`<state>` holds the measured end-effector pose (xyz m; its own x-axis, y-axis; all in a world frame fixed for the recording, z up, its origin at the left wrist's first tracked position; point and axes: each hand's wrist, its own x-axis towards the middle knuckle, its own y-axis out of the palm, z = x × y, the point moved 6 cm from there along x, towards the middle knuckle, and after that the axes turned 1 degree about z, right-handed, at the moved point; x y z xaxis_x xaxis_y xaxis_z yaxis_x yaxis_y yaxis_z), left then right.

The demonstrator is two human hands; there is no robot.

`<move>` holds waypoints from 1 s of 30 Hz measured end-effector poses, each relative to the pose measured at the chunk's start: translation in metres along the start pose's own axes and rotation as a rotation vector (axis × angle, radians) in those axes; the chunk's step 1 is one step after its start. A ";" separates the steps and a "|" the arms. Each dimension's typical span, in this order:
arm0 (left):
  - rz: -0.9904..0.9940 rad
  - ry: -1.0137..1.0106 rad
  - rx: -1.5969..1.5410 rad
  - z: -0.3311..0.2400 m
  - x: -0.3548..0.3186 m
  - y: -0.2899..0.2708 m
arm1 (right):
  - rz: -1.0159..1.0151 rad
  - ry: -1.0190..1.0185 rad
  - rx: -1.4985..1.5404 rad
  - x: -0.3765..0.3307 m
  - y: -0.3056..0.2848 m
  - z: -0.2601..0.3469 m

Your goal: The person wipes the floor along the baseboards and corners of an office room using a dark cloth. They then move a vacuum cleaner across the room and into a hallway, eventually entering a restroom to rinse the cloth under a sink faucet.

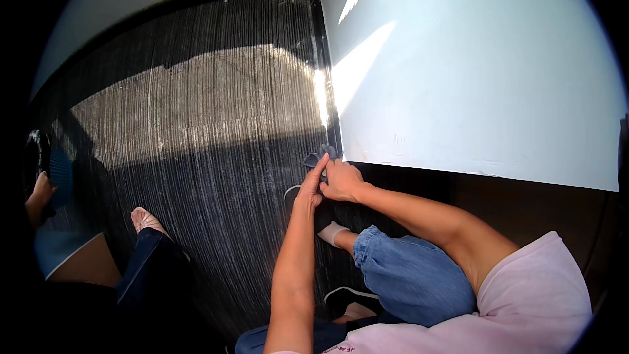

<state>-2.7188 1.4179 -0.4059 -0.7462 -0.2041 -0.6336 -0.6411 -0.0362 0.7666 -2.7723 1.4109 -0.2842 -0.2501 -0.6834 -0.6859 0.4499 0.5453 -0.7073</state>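
A crumpled dark grey cloth [312, 159] is bunched at the bottom of the white wall's corner, against the dark skirting. My left hand [310, 187] grips it from the near side, with one finger or thumb stretched along it. Pressed close beside it, my right hand [343, 180] has its fingers curled round the cloth at the wall's edge. The two hands touch, and part of the cloth is hidden beneath them.
Striped dark carpet [196, 105] covers the floor, with a sunlit band across it. The white wall [472, 78] rises at right, beside a dark opening [524, 203]. At far left another person's hand [44, 188] is near a blue ribbed object [62, 179]; their foot [145, 219] rests on the carpet.
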 end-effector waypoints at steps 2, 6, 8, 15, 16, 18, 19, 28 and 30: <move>0.049 0.013 -0.048 0.001 0.001 0.003 | -0.073 -0.010 0.035 0.002 0.006 -0.005; 0.041 -0.038 -0.041 0.000 0.004 -0.005 | -0.158 -0.046 0.414 -0.009 0.012 -0.018; -0.009 -0.018 -0.034 0.001 0.003 -0.007 | -0.085 0.013 0.678 -0.015 0.021 -0.029; -0.083 0.029 0.038 0.000 -0.013 -0.001 | -0.098 -0.183 1.261 -0.066 0.028 -0.046; -0.087 0.034 0.025 0.000 -0.014 0.001 | -0.130 -0.169 1.276 -0.069 0.028 -0.056; -0.079 0.044 -0.078 0.009 -0.012 0.009 | -0.203 -0.139 1.304 -0.075 0.031 -0.082; -0.070 0.054 -0.170 0.016 -0.007 0.014 | -0.274 -0.080 1.276 -0.071 0.035 -0.098; -0.257 -0.313 -0.280 0.052 -0.012 0.086 | -0.588 0.368 1.233 -0.070 0.048 -0.190; -0.107 -0.205 -0.353 0.045 0.000 0.081 | -0.577 0.419 1.464 -0.070 0.046 -0.174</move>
<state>-2.7788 1.4595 -0.3484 -0.7215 0.0162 -0.6922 -0.6430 -0.3867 0.6611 -2.8836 1.5686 -0.2980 -0.7575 -0.3157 -0.5715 0.5428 -0.7909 -0.2826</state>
